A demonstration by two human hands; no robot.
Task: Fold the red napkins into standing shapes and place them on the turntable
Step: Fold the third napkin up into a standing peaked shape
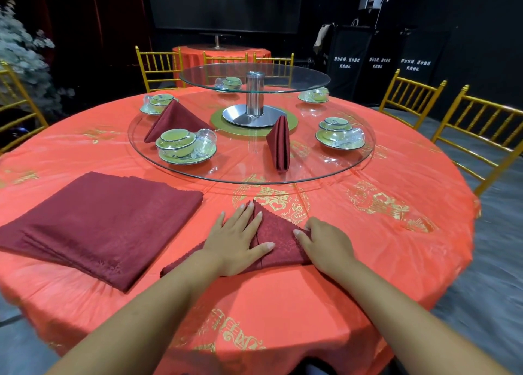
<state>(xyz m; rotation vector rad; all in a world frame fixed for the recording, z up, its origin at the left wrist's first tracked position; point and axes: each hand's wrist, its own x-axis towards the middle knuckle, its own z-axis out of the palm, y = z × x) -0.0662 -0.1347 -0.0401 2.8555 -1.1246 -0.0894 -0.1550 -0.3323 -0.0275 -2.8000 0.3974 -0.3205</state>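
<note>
Across the orange tablecloth [339, 267], the left hand [237, 241] pins the soft-looking napkin [278, 233] flat-fingered while the right hand [325, 244] pinches its corner, seemingly the natural hold.

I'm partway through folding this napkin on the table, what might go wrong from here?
1. The left hand only presses flat on the half-folded napkin; if it lifts while the right hand pulls the edge it grips, the fold may spring open.
2. The narrow standing napkin on the glass turntable looks easy to knock over when the next one is set down.
</note>
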